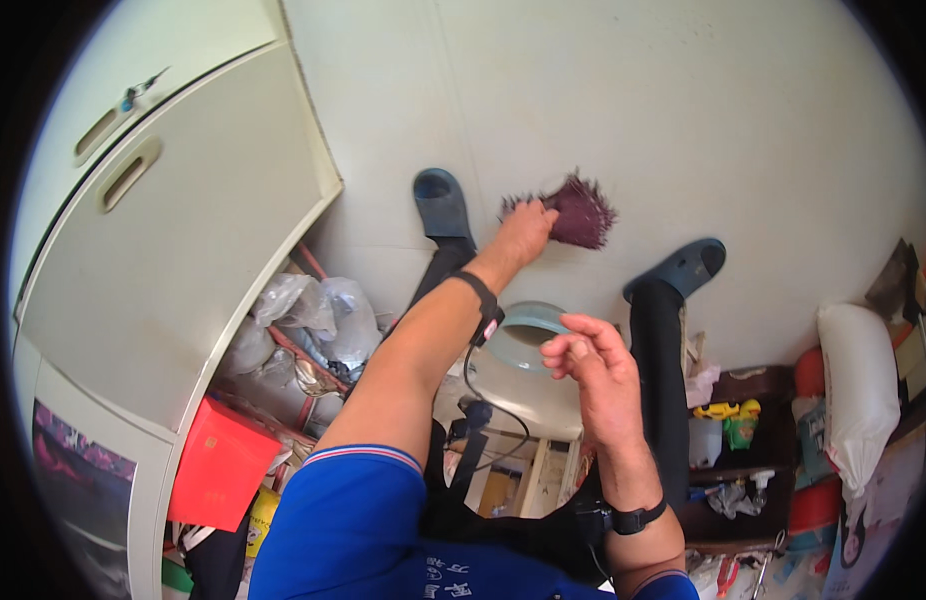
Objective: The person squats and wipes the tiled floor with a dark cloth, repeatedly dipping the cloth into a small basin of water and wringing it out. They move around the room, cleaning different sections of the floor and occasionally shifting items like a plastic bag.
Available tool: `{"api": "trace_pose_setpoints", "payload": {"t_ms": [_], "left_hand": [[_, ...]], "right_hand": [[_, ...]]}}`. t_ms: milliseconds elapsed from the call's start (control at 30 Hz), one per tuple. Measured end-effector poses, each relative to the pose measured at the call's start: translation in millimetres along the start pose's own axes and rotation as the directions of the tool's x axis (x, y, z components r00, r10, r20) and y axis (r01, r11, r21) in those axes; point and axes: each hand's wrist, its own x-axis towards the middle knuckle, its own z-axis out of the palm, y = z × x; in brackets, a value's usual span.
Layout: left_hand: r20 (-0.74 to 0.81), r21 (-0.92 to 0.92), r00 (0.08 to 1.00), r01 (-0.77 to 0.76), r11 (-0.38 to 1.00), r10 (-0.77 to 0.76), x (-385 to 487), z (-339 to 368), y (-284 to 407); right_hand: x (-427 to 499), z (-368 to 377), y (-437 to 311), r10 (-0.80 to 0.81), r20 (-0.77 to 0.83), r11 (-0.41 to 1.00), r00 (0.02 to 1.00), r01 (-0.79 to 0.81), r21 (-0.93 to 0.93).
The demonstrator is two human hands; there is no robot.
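My left hand (530, 225) reaches down to the floor between my feet, its fingers closed on a dark maroon cloth (583, 214) with a frayed, shaggy edge. Part of the cloth is hidden under the hand. My right hand (599, 367) is held up nearer to me with loosely curled fingers, and nothing shows in it. Just beside its fingertips, and lower down, is a round basin (514, 352) with a pale blue-green rim. A black strap (474, 292) with a small device circles my left wrist, and a dark band (639, 517) my right.
My slippered feet (442, 202) stand either side of the cloth. On the left is a pale cabinet (155, 247), with plastic bags (313, 315) and a red box (221, 465) near it. At right stand a dark shelf (744, 476) of bottles and a full white sack (857, 390).
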Motion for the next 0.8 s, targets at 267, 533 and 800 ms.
{"api": "trace_pose_setpoints", "payload": {"t_ms": [267,533,800], "left_hand": [[-0.289,-0.515,0.902,0.137,0.846,-0.322,-60,-159,-52],[-0.622,-0.481,0.519,0.338,0.809,-0.587,38,-283,-216],[-0.585,-0.396,0.601,0.374,0.839,-0.544,169,-332,-209]], "right_hand": [[22,22,1,-0.036,0.051,0.999,0.998,0.038,-0.036],[-1,14,-12,-0.030,0.039,0.998,0.999,0.033,-0.062],[-16,21,-28,0.082,0.091,0.996,0.992,-0.083,0.008]]}}
